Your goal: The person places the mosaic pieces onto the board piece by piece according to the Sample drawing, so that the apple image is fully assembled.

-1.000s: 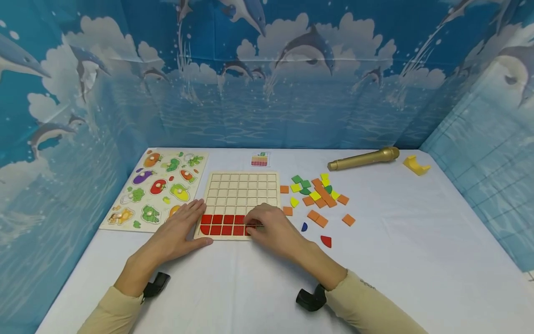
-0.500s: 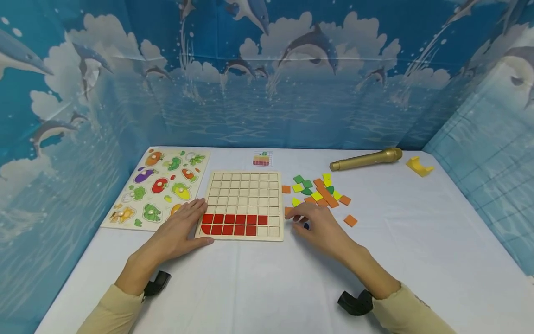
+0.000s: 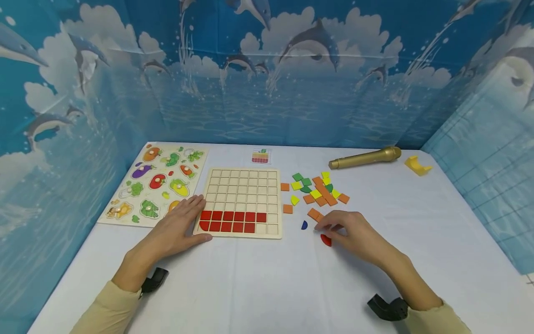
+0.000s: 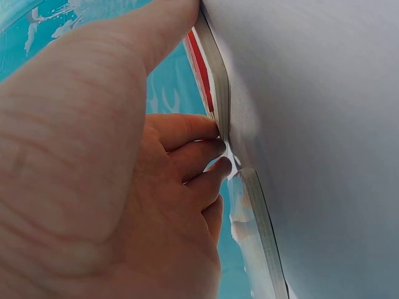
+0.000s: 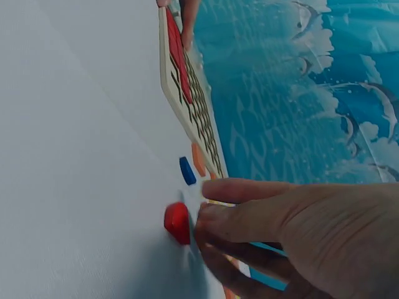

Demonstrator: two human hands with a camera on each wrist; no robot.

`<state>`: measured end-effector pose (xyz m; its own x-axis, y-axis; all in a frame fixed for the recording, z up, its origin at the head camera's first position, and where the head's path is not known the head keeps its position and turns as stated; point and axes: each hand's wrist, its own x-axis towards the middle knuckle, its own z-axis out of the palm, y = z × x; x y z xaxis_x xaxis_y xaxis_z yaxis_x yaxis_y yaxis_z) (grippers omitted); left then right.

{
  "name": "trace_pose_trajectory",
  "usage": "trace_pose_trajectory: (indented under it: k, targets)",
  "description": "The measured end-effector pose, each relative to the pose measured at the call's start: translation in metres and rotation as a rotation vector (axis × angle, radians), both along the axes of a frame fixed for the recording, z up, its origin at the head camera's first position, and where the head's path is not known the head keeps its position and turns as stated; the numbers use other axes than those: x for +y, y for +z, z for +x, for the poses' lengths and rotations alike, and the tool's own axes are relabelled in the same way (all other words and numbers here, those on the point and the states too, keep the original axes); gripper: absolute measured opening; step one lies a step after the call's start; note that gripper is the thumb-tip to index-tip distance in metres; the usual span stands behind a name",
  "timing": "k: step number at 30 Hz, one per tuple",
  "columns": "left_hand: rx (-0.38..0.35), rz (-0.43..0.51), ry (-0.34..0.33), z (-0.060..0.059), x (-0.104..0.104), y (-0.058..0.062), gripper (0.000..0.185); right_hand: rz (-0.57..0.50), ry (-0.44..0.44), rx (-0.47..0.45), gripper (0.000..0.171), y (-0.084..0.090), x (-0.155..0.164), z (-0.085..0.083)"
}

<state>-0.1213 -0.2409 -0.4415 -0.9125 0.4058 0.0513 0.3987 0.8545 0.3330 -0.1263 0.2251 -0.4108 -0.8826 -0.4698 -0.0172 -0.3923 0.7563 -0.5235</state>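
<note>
My left hand (image 3: 175, 229) lies with extended fingers along the left edge of the wooden grid board (image 3: 242, 190), its thumb at the near-left corner. Red square tiles (image 3: 227, 216) fill much of the board's two nearest rows, with a rounded red piece in the near-left corner cell. Off to the right, my right hand (image 3: 356, 234) hovers low, fingers loosely bent and nothing seen between them. Its fingertips are right by a loose red quarter-round tile (image 3: 326, 240), which the right wrist view shows beside the thumb (image 5: 218, 215). A blue half-round tile (image 3: 304, 225) lies just left of that hand.
Orange, yellow and green tiles (image 3: 321, 190) are scattered right of the board. A small pattern card (image 3: 261, 156) lies behind it. A vegetable knob puzzle (image 3: 150, 185) is at left. A gold microphone (image 3: 365, 158) and a yellow stand (image 3: 417, 165) sit at the back right.
My right hand has left the board's red tiles, passed over the blue half-round tile and reached the loose red tile on the right. My left hand stays at the board's edge.
</note>
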Motion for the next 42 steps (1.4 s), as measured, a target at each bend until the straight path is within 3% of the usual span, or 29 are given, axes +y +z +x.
trace_pose_trajectory:
  k: [11, 19, 29, 42]
  targets:
    - [-0.013, 0.009, 0.010, -0.003, 0.003, 0.001, 0.096, 0.039, 0.102, -0.041, 0.038, 0.000, 0.013, 0.000]
    - [-0.004, 0.007, 0.003, -0.004, 0.005, 0.003, 0.096, 0.068, 0.095, -0.059, 0.036, 0.003, 0.018, 0.001]
    - [-0.004, 0.009, 0.010, -0.003, 0.006, 0.003, 0.096, 0.036, 0.099, -0.004, 0.027, -0.001, 0.015, 0.001]
    - [-0.026, 0.003, 0.029, 0.000, 0.003, -0.001, 0.098, 0.001, 0.087, -0.043, 0.024, -0.003, 0.014, 0.000]
